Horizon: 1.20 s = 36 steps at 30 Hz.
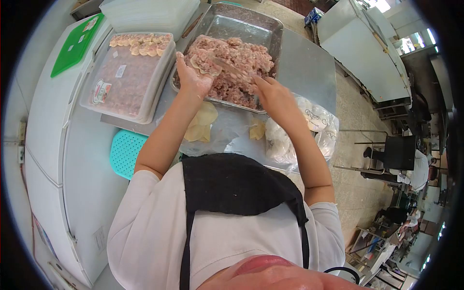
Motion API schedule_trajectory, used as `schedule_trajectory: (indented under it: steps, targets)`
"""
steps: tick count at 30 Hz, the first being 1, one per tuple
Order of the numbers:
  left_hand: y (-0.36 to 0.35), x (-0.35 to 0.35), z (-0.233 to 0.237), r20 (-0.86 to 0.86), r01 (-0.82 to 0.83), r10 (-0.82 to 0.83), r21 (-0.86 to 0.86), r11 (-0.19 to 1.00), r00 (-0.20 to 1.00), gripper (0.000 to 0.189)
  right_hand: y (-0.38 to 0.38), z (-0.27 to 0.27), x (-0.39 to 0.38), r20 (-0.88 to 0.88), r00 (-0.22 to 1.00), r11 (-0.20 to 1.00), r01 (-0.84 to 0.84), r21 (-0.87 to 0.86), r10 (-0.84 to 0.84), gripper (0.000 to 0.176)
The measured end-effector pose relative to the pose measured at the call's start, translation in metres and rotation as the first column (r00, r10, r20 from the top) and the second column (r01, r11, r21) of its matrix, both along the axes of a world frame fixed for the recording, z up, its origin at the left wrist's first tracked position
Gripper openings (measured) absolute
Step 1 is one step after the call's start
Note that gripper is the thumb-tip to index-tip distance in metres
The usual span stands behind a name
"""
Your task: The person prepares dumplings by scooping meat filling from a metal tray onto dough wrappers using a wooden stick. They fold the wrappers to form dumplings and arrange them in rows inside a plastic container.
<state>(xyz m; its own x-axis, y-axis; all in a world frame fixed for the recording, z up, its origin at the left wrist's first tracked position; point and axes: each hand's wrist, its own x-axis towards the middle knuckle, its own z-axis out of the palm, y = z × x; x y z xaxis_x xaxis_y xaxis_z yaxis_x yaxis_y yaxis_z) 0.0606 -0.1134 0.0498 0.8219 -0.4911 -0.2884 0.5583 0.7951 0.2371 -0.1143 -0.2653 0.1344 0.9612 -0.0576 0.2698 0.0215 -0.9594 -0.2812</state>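
Observation:
My left hand (192,81) cups a round dumpling wrapper (216,73) topped with ground meat, over the near left side of a metal tray. My right hand (276,99) grips a flat-bladed spreader (231,69), its blade reaching to the filling; motion blurs it. Pinkish ground meat (237,50) is heaped in the metal tray (249,21). Below the tray, yellowish loose wrappers (200,124) lie on clear plastic, with a smaller wrapper piece (257,128) to the right. A plastic bag of packaged wrappers (307,130) sits near my right forearm.
A clear plastic container (125,79) at left shows filled dumplings (145,46) at its far end. Behind it are stacked translucent containers (147,17); a green lid (77,43) lies on a white freezer (53,125). A turquoise perforated basket (126,152) is beside my left elbow. A person (419,169) is far right.

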Motion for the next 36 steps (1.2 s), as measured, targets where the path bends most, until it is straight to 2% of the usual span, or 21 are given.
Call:
schedule_trajectory:
  steps: [1,3,7,10,12,13,15,16,17,18,19,21,22,24,28,30,31,32,33,34,36]
  targets:
    - [-0.004,-0.012,0.018,0.001,-0.004,0.004,0.0,1.0,1.0,0.077,-0.009,-0.008,0.002,0.001,1.0,1.0,-0.004,0.0,0.004,0.023]
    - [-0.012,-0.038,0.049,0.023,0.01,-0.013,0.121,0.993,1.0,0.08,-0.03,-0.03,0.01,-0.178,0.979,0.993,-0.111,-0.043,0.101,0.026]
    - [-0.02,-0.039,0.023,0.022,0.019,-0.022,0.13,0.991,1.0,0.074,-0.033,0.023,-0.006,-0.265,0.964,0.978,-0.084,-0.192,0.03,0.025]
    - [-0.031,-0.034,0.015,0.026,-0.04,0.037,0.115,0.993,0.999,0.061,-0.034,-0.004,-0.002,-0.144,0.98,0.987,-0.148,-0.054,0.139,0.026]
    - [-0.031,-0.034,0.02,0.033,-0.11,0.115,-0.122,0.986,0.993,0.044,-0.053,-0.02,0.01,0.102,0.956,0.958,-0.282,0.057,0.276,0.026]
    - [-0.027,-0.035,0.024,0.039,-0.124,0.13,-0.12,0.985,0.991,0.044,-0.064,-0.019,0.01,0.108,0.951,0.953,-0.297,0.057,0.29,0.026]
    - [-0.014,-0.042,0.034,0.233,0.118,-0.104,-0.051,0.992,0.967,0.045,-0.083,-0.012,0.011,0.074,0.975,0.858,-0.221,0.463,0.212,0.028]
    - [-0.008,-0.045,0.039,0.237,0.112,-0.098,-0.049,0.992,0.966,0.045,-0.086,-0.01,0.011,0.079,0.973,0.856,-0.229,0.463,0.218,0.028]
    - [-0.002,-0.049,0.045,0.441,0.117,-0.233,0.274,0.955,0.867,0.047,-0.088,-0.01,0.009,-0.06,0.971,0.797,-0.154,0.585,0.231,0.029]
    - [0.0,-0.05,0.047,0.562,0.035,-0.412,0.561,0.827,0.717,0.05,-0.089,-0.009,0.006,-0.195,0.946,0.727,-0.058,0.684,0.259,0.031]
    - [0.0,-0.049,0.046,0.563,0.031,-0.41,0.562,0.826,0.717,0.05,-0.09,-0.005,0.004,-0.193,0.945,0.726,-0.063,0.685,0.263,0.031]
    - [-0.001,-0.043,0.043,0.768,-0.407,-0.554,0.64,0.652,0.32,0.058,-0.088,0.006,0.002,-0.273,0.896,0.747,-0.093,0.658,0.351,0.03]
    - [0.001,-0.037,0.038,0.767,-0.412,-0.555,0.641,0.648,0.321,0.058,-0.086,0.004,0.002,-0.269,0.895,0.744,-0.098,0.661,0.357,0.03]
    - [0.006,-0.027,0.031,0.416,-0.128,-0.796,0.906,0.403,0.439,0.06,-0.08,-0.004,0.003,-0.172,0.912,0.762,-0.193,0.619,0.371,0.031]
    - [0.01,-0.021,0.019,0.458,-0.229,-0.814,0.888,0.4,0.356,0.059,-0.084,-0.034,0.015,-0.238,0.897,0.771,-0.155,0.617,0.372,0.03]
    - [0.011,-0.018,-0.009,0.628,-0.694,-0.773,0.595,0.406,0.087,0.054,-0.095,-0.056,0.025,-0.129,0.892,0.741,-0.271,0.614,0.433,0.03]
    - [0.009,-0.016,-0.004,0.626,-0.692,-0.775,0.597,0.404,0.087,0.054,-0.102,-0.06,0.03,-0.129,0.892,0.739,-0.269,0.617,0.432,0.03]
    - [0.004,-0.013,0.002,0.538,-0.405,-0.795,0.817,0.41,0.28,0.053,-0.112,-0.063,0.036,-0.057,0.911,0.801,-0.328,0.5,0.408,0.03]
    - [0.0,-0.012,0.007,0.387,-0.059,-0.817,0.914,0.401,0.427,0.052,-0.116,-0.064,0.039,0.02,0.919,0.852,-0.372,0.369,0.393,0.031]
    - [-0.003,-0.013,0.002,0.389,-0.064,-0.815,0.914,0.402,0.429,0.052,-0.107,-0.051,0.033,0.023,0.918,0.85,-0.377,0.367,0.396,0.031]
    - [-0.008,-0.015,-0.011,0.41,-0.199,-0.583,0.898,0.392,0.702,0.047,-0.084,-0.029,0.018,0.088,0.991,0.984,-0.11,0.141,0.098,0.026]
